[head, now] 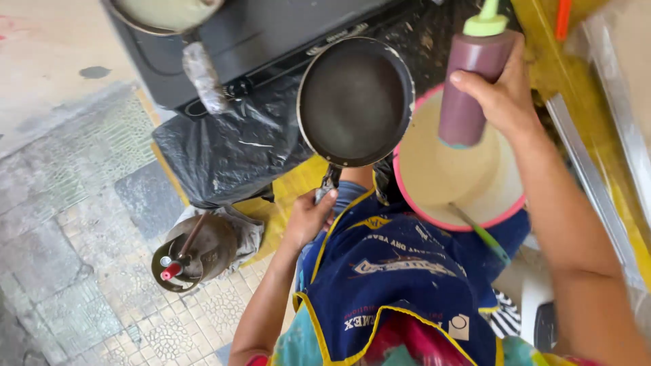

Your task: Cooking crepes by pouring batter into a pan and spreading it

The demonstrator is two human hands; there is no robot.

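My left hand (308, 218) grips the handle of a dark empty frying pan (354, 100), holding it out over the edge of a black stove. My right hand (505, 95) is wrapped around a squeeze bottle (468, 81) with dark reddish contents and a green cap, held upright above a pink-rimmed bowl (468, 220) of pale batter. A green-handled utensil (483, 234) rests in the bowl. A blue apron with yellow trim (400, 285) covers my front.
A black stove (271, 34) stands at the top with another pan (163, 13) on it. A black plastic bag (230, 152) hangs below it. A gas cylinder with a red valve (193, 252) sits on the tiled floor. A yellow counter edge (576, 81) runs on the right.
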